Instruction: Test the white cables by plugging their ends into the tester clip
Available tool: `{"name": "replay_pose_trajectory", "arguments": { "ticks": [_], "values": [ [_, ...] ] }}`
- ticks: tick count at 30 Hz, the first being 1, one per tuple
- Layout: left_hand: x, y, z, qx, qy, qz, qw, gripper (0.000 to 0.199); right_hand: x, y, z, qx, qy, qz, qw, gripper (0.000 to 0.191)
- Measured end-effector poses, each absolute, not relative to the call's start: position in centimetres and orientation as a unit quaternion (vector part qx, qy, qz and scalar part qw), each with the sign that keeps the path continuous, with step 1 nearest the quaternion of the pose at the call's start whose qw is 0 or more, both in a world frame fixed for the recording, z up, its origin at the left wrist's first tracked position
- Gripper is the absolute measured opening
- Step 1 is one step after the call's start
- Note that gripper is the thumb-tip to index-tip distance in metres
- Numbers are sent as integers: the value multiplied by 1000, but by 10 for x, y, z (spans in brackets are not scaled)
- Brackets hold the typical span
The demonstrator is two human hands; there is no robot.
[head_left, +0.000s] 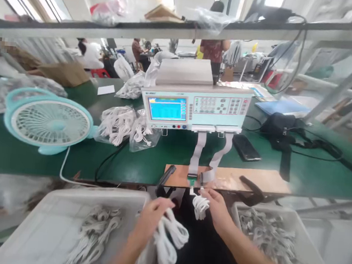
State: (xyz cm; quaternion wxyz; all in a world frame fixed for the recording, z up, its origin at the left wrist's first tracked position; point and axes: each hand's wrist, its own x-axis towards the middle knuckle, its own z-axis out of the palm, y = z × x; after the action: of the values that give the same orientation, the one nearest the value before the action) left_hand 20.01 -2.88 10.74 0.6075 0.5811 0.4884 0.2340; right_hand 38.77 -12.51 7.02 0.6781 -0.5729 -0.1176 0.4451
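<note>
My left hand grips a bundle of coiled white cables that hangs below it, over the edge of the left bin. My right hand holds another coiled white cable, its plug end up at the connectors on the wooden board. Two grey ribbon cables run from the board up to a pale cable tester with a blue screen.
A white bin with coiled cables sits at my left, another bin of cables at my right. On the green bench stand a teal fan, bagged white cables, a black phone and a black bag. People work behind.
</note>
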Motion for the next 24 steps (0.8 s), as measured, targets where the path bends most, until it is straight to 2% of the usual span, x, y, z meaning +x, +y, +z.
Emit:
{"name": "replay_pose_trajectory", "arguments": {
  "ticks": [3, 5, 8, 11, 14, 16, 18, 20, 24],
  "values": [
    [264, -34, 87, 635, 417, 176, 626, 42, 387, -125, 71, -560, -123, 444, 689, 38],
    [283, -35, 76, 623, 403, 184, 644, 44, 385, -124, 72, -553, -124, 442, 695, 37],
    [287, -44, 69, 608, 398, 209, 654, 40, 377, -126, 74, -549, -134, 437, 700, 34],
    [277, -64, 69, 617, 400, 207, 645, 35, 379, -145, 75, -566, -191, 445, 667, 29],
    [265, -85, 70, 601, 415, 198, 654, 30, 409, -193, 69, -611, -259, 477, 577, 21],
    [259, -96, 71, 580, 429, 189, 666, 29, 440, -234, 64, -675, -339, 467, 459, 15],
    [258, -105, 73, 582, 429, 182, 666, 24, 465, -270, 63, -778, -405, 356, 321, 11],
    [261, -113, 76, 617, 410, 185, 646, 19, 473, -288, 69, -816, -430, 273, 272, 4],
    [275, -127, 85, 719, 304, 191, 596, 10, 441, -268, 88, -688, -516, 326, 393, 16]
  ]
}}
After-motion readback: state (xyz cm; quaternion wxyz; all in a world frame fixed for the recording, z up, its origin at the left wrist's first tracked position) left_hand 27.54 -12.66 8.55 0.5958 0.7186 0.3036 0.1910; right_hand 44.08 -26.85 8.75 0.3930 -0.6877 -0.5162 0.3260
